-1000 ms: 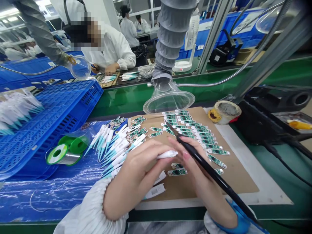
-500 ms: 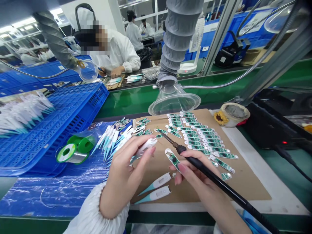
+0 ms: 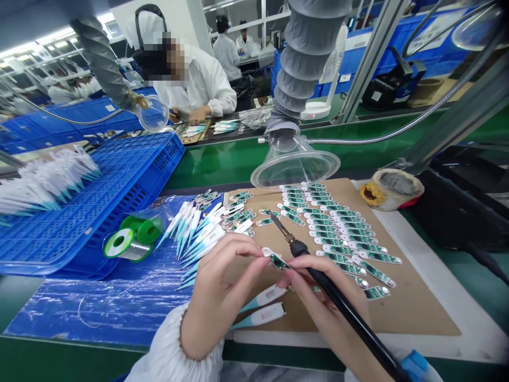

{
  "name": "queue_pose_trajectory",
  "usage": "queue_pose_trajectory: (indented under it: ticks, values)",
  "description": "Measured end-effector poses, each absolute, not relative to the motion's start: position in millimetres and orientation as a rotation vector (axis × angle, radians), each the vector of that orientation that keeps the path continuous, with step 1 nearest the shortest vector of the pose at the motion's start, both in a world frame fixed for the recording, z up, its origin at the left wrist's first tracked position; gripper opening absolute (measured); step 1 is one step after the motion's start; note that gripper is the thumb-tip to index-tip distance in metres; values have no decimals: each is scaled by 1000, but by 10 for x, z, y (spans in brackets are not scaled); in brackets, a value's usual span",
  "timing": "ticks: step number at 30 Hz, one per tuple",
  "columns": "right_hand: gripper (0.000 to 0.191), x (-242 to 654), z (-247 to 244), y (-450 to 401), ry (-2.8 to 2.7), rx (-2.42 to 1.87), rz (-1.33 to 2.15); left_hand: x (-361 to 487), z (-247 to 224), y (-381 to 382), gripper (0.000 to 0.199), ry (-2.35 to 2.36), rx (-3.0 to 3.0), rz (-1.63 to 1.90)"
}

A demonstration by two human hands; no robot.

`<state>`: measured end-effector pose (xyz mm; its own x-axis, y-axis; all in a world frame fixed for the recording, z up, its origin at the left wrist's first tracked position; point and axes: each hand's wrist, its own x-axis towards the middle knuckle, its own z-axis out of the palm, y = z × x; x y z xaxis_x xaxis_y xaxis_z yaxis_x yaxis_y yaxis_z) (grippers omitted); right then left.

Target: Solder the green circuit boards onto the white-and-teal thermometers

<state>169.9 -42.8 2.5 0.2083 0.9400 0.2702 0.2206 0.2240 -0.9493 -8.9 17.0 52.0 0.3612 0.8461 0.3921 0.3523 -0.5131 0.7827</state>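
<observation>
Between my hands is a small green circuit board (image 3: 277, 260) with a white round end. My left hand (image 3: 222, 289) pinches that white end between thumb and fingertips. The other end is in the thumb and fingers of my right hand (image 3: 332, 300), which also holds a soldering iron (image 3: 353, 321), its bare tip pointing up and left over the cardboard. Below the hands lie two white-and-teal digital thermometers (image 3: 269, 314), partly behind my left hand. A pile of similar thermometers (image 3: 202, 239) lies to the left of that hand.
Rows of circuit boards (image 3: 342, 228) cover the right of the brown cardboard (image 3: 413, 313). A clear fume hood (image 3: 295, 167) hangs above its far edge. Solder spools (image 3: 123, 244) and a blue basket (image 3: 135, 175) stand left. A sponge pot (image 3: 393, 188) sits right. A co-worker (image 3: 194, 79) works opposite.
My left hand has let go of the thermometer it held and now grips the circuit board's white end. The board has tilted flatter. The whole view has shifted slightly.
</observation>
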Motion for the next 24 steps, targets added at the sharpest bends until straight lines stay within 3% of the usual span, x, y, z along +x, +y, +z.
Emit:
queue_pose_trajectory:
  ticks: [12,24]
  values:
    - [23,1766,4,-463,-1441,-1211,722,-94,596,311,5,997,1570,798]
    - [20,1771,22,-478,-1428,-1253,625,-41,613,309,6,976,1444,863]
